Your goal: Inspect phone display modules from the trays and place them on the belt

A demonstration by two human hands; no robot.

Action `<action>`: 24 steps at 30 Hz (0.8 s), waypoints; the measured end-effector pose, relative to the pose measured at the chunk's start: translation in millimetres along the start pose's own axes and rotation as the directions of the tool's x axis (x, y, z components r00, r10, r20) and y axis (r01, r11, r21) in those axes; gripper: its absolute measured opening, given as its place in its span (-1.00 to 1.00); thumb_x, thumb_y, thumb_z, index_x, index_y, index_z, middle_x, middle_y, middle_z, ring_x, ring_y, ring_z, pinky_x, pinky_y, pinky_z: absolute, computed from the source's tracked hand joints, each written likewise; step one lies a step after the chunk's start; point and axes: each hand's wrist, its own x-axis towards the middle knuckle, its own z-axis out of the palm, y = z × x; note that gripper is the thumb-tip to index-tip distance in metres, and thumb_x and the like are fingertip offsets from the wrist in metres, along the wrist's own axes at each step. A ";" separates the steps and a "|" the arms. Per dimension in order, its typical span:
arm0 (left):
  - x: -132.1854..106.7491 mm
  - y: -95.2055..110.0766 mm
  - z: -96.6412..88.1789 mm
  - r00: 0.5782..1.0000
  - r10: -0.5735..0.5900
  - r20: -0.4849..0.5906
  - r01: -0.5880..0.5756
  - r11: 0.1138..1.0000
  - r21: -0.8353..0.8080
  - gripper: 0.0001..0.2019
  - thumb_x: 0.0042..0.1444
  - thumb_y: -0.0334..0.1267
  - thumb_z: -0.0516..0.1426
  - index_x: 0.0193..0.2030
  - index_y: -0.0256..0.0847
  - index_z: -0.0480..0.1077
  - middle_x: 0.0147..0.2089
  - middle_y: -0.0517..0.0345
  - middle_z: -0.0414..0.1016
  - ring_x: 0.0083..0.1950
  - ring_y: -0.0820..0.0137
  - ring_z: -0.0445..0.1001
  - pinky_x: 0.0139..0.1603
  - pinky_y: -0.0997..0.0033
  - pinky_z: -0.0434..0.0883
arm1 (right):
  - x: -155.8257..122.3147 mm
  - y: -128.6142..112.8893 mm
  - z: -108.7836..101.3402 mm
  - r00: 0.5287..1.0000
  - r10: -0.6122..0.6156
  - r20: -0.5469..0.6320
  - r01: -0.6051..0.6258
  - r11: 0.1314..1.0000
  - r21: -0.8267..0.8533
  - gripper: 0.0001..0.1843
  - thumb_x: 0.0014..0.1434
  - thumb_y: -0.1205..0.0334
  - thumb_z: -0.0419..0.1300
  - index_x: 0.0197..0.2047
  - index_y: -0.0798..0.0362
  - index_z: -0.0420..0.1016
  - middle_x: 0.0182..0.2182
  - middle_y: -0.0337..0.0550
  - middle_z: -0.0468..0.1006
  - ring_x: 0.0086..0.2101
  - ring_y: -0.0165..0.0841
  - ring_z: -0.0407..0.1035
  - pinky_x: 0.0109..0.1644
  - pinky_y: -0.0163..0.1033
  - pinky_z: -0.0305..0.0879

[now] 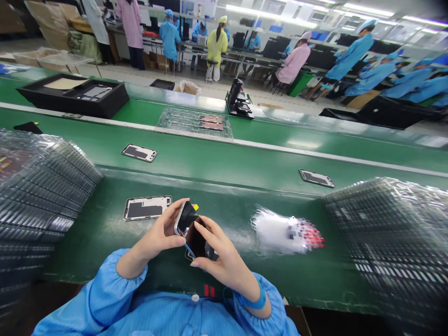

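Note:
A glossy black phone screen [199, 239] with a pale, silvery edge is tilted between my two hands. My left hand [161, 235] grips its upper left end, the thumb along the near edge. My right hand [224, 254] holds the lower right part, fingers across the dark face and thumb underneath. I cannot tell whether this is one piece or two overlapping. A yellow tab [196, 207] sticks out at the upper edge. Below, partly hidden by my hands, a phone frame [189, 255] lies on the bench. Left of my hands lies another phone frame [145, 208], flat.
Stacks of clear plastic trays [45, 186] [395, 233] flank the bench. A bundle of white strips with red ends [280, 231] lies to the right. Phone frames [139, 152] [318, 178] lie on the green belt. Behind are a clear tray [175, 122], a black fixture [240, 100] and a black bin [101, 109].

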 end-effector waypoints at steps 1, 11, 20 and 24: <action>-0.3 0.0 -0.2 1.000 -0.001 -0.003 0.001 1.000 0.006 -0.19 -0.07 -0.12 0.44 0.35 0.02 0.30 0.33 -0.11 0.41 0.32 0.00 0.39 0.27 0.13 0.37 | 0.1 -0.4 -0.2 1.000 0.001 0.000 -0.001 1.000 -0.007 -0.18 0.25 -0.14 0.26 0.47 -0.11 0.10 0.36 0.15 0.21 0.32 0.00 0.18 0.34 0.12 0.25; -0.8 2.1 -0.9 1.000 0.015 -0.004 -0.015 0.996 0.088 -0.17 -0.04 -0.08 0.42 0.39 -0.05 0.27 0.37 -0.17 0.36 0.32 -0.03 0.39 0.27 0.15 0.37 | -0.9 -0.8 1.7 0.999 -0.048 -0.016 0.047 0.997 -0.065 -0.19 0.28 -0.10 0.25 0.47 -0.05 0.08 0.35 0.20 0.19 0.32 -0.01 0.18 0.32 0.12 0.27; -6.5 8.6 -7.6 0.992 0.042 0.117 -0.063 0.981 0.183 -0.11 -0.02 -0.13 0.41 0.44 -0.01 0.18 0.41 -0.18 0.29 0.38 -0.07 0.31 0.36 0.06 0.27 | 1.9 -14.4 -2.5 0.988 -0.152 -0.036 0.142 0.969 -0.203 -0.18 0.32 -0.01 0.23 0.49 -0.04 -0.03 0.36 0.28 0.13 0.32 0.04 0.14 0.27 0.22 0.32; -10.3 9.6 -10.6 0.991 0.032 0.132 -0.056 0.981 0.185 -0.09 -0.05 -0.13 0.42 0.44 0.03 0.18 0.44 -0.15 0.25 0.40 -0.09 0.29 0.38 0.02 0.23 | 3.2 -19.8 -4.2 0.984 -0.174 -0.026 0.164 0.962 -0.218 -0.17 0.32 -0.01 0.22 0.49 -0.03 -0.06 0.36 0.29 0.15 0.32 0.06 0.13 0.27 0.25 0.29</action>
